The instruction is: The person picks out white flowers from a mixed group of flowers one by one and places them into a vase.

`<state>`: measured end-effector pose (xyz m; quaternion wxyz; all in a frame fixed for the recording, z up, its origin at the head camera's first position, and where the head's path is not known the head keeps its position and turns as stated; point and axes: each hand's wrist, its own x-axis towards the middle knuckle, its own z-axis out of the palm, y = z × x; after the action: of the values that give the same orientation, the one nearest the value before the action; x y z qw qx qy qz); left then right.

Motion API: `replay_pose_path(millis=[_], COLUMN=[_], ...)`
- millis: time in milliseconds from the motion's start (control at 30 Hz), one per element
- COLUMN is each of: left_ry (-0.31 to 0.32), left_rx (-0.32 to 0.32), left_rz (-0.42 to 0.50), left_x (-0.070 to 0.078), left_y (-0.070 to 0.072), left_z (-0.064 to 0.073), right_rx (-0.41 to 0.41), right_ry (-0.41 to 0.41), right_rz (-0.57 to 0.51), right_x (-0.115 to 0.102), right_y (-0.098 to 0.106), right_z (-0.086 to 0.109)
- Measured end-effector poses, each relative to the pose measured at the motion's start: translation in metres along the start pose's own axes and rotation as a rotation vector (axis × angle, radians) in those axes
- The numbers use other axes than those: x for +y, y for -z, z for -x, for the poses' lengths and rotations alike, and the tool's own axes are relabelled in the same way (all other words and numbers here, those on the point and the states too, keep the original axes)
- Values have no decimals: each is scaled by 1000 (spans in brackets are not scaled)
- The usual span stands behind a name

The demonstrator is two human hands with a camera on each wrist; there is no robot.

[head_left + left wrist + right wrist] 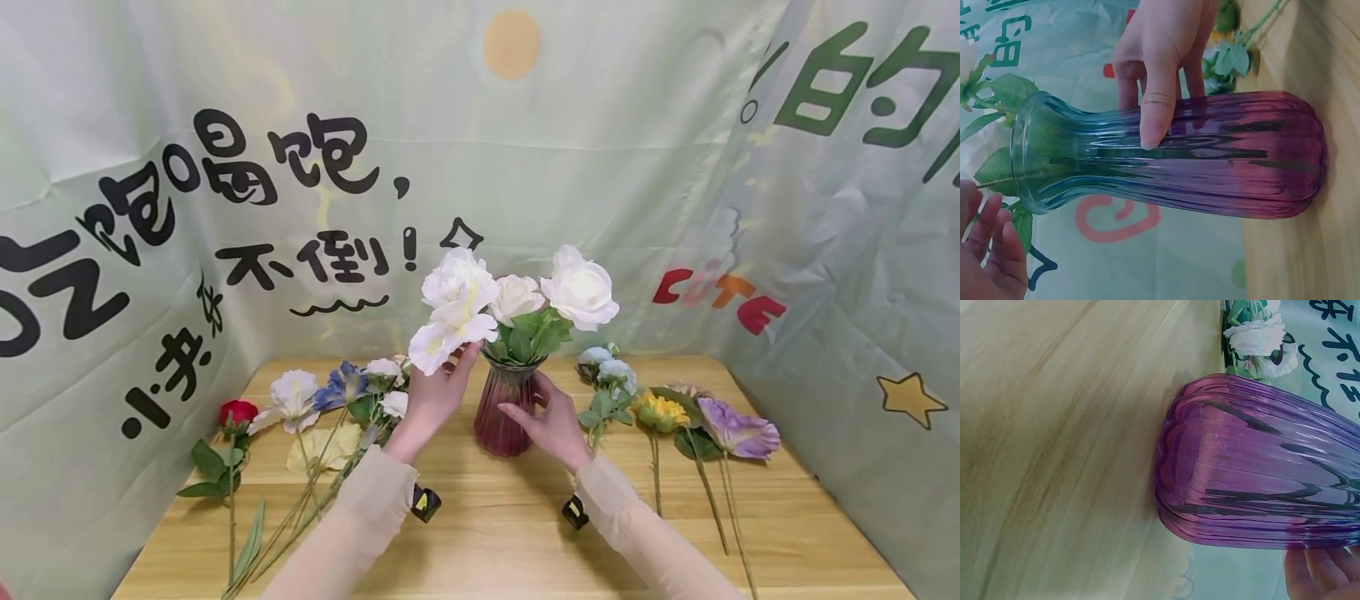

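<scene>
A ribbed glass vase (504, 408), bluish-green at the neck and pink-purple below, stands upright on the table, with several stems inside it. Around its side my right hand (551, 421) rests with thumb in front and fingers behind, holding it. My left hand (438, 396) is at the vase mouth; in the left wrist view its fingers (997, 244) pinch a thin stem by the rim. Just above this hand is a white ruffled flower (450, 329). White blooms, including a large white flower (581, 287) and a smaller white rose (517, 298), rise above green leaves (528, 337).
On the wooden table (480, 542), a red rose (238, 412), a white ruffled flower (292, 398) and a blue flower (343, 385) lie left. Pale blue flowers (611, 372), a yellow flower (662, 412) and a purple flower (738, 427) lie right. Printed cloth (600, 167) hangs behind.
</scene>
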<state>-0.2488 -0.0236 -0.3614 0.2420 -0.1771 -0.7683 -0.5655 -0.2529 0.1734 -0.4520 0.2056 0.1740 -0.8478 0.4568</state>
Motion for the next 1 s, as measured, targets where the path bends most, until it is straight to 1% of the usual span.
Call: replay_pose_path(millis=[67, 233, 300, 367, 500, 567, 667, 733, 833, 967, 1000], left_ry=[14, 99, 125, 131, 131, 128, 131, 125, 131, 132, 123], left_rx=[5, -17, -26, -32, -34, -33, -28, -36, -69, -146, -168], left_rz=[-15, -168, -204, -189, -95, -43, -13, -22, -53, -109, -132], left_x=[0, 0, -1, -4, -11, -13, -17, -22, -31, -45, -48], left_y=[-1, -4, -6, -8, -10, -10, -7, -5, -2, 4, 6], left_z=[-1, -3, -5, -6, -7, -5, -1, 4, 13, 27, 31], right_rx=[3, 10, 11, 9, 4, 7, 13, 18, 22, 25, 27], right_ry=[8, 12, 4, 0, 4, 15, 23, 20, 0, -28, -35], right_rz=[1, 0, -1, -4, -10, -8, 0, 8, 18, 30, 32], right_x=[0, 1, 0, 0, 0, 0, -1, -1, -2, -2, -2], right_y=[0, 0, 0, -1, -1, -1, -2, -3, -3, -4, -4], right_z=[0, 0, 0, 0, 0, 0, -1, -1, -1, 0, 0])
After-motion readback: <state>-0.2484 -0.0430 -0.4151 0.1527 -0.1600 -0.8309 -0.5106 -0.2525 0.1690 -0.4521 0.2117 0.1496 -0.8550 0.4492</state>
